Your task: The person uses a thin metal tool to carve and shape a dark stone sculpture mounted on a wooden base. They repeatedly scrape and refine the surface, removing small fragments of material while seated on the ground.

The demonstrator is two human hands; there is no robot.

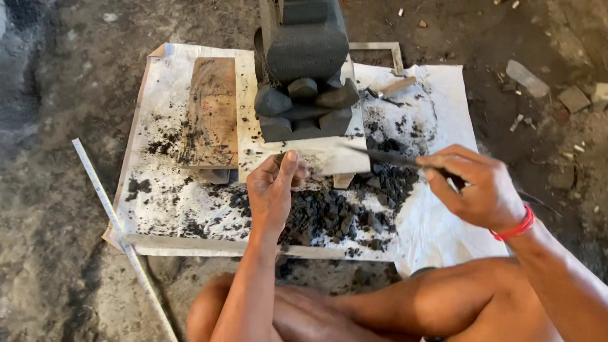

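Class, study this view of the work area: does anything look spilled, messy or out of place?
Yes. Black crumbs and chips lie scattered over the white sheet, thickest between the left hand and the right hand, below the dark carved block. Dark smears also mark the sheet's left side.

carving workshop | dirt floor [57, 209] | stone chips [329, 215] | dark carving [304, 69]

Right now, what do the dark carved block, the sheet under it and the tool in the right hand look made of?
Carved block: seemingly dark grey stone, matte and grainy, with matching black chips below. Sheet: thin white plastic or paper, creased, soot-smeared. Tool: slim dark rod, probably metal; too blurred to be sure. The right hand grips it; the left hand steadies a pale slab.
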